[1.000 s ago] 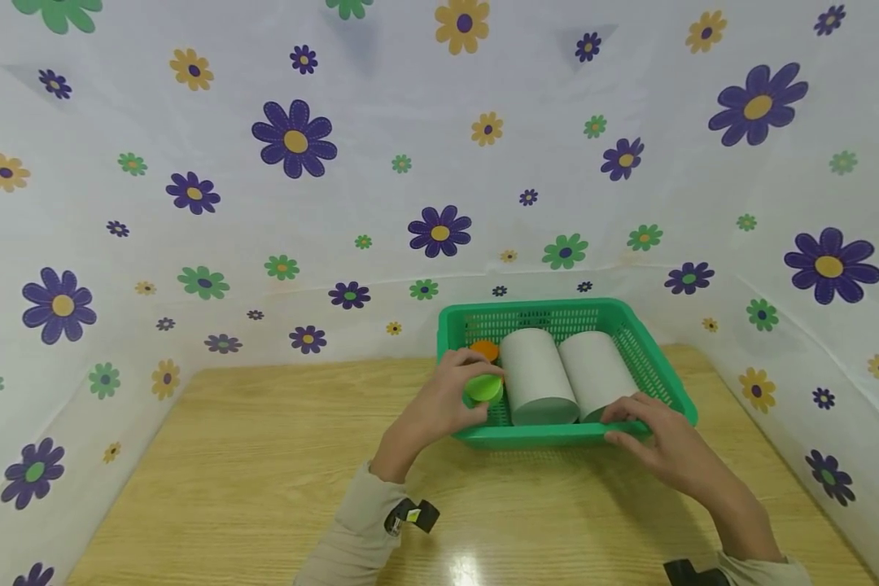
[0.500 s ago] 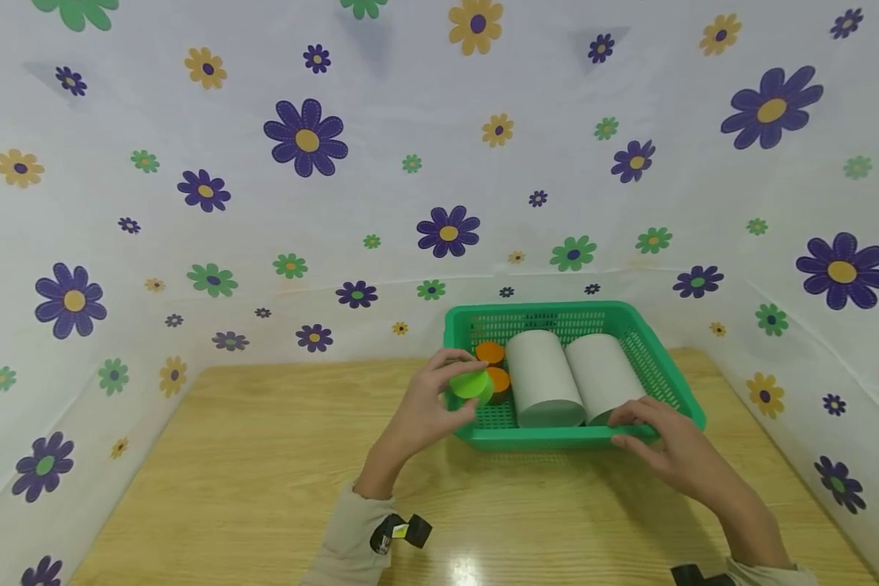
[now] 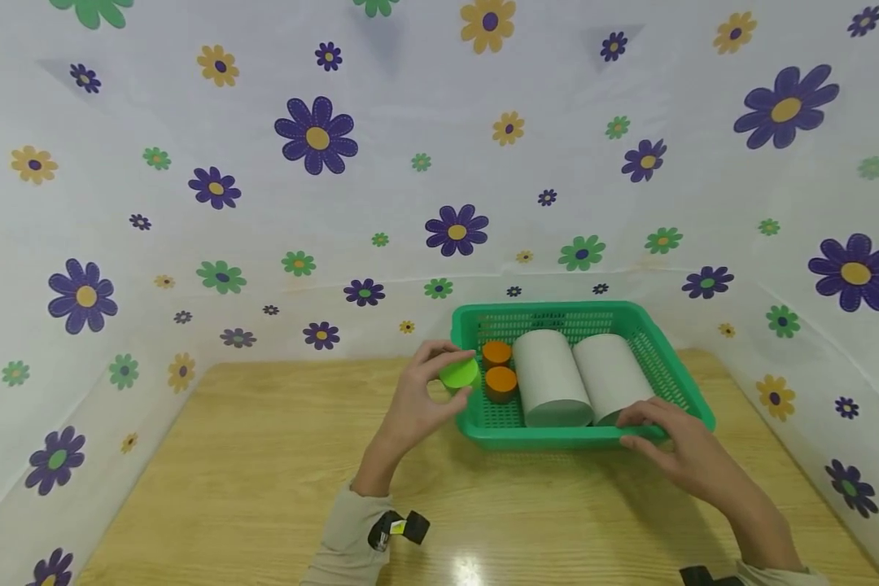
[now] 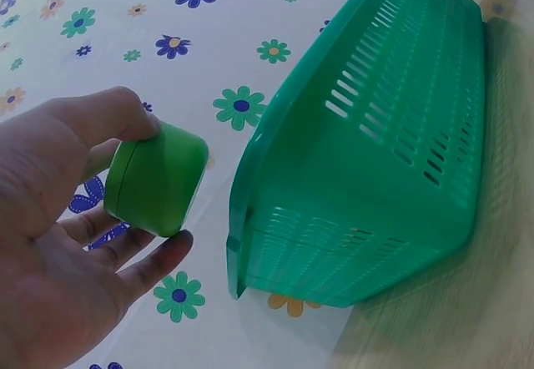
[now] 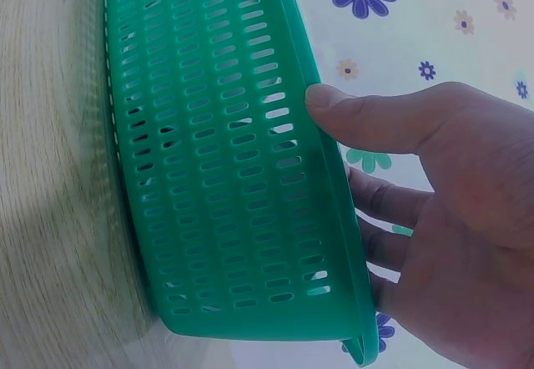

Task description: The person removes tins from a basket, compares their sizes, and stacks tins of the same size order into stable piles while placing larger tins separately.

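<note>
Left hand [image 3: 417,399] raised, fingers curled in a pinch, right hand [image 3: 677,443] gripping, thumb on top

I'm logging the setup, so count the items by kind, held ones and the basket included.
Green cup, held by the left hand: 1
Orange cups: 2
Grey rolls: 2
Green basket, gripped by the right hand: 1
Total: 6

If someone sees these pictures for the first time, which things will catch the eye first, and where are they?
The green basket stands out on the wooden table, toward the right, with two grey cylinders lying in it beside two orange-topped pots. The left hand holds a small green pot just outside the basket's left wall, while the right hand holds its near rim. Flowered sheeting surrounds the table.
</note>
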### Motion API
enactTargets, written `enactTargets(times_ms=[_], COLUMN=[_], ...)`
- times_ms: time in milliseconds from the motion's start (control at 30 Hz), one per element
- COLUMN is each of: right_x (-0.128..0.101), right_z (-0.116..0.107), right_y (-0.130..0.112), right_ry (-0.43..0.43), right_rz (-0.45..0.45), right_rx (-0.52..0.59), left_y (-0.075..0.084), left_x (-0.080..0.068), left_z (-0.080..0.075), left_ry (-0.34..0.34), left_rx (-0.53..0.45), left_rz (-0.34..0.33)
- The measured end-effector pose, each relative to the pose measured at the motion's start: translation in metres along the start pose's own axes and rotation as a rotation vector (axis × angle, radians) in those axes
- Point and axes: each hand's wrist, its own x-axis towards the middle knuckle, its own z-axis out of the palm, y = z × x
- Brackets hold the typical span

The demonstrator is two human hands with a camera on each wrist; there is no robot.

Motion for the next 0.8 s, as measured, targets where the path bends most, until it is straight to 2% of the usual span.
enactTargets(times_ms=[133,233,567,800], right_x=[0.0,0.0,-0.003,-0.003], right_z=[0.0,0.001,0.002,0.003], right_y=[0.0,0.0,0.003,0.008], right_ry=[0.0,0.003,0.019,0.036], right_rz=[-0.001,0.003,0.007,0.006], right_rx=[0.009,0.009,0.015,0.121], left_y=[-0.003,-0.009,-0.038,-0.06], left_x=[0.0,-0.001,-0.009,-0.018], left_z=[-0.008,-0.015,-0.036,-0.051], left_ry=[0.051,0.087,0.172,0.22], left_rx=[0.004,0.0,0.022,0.045], left_rz=[0.021,0.011,-0.128,-0.222])
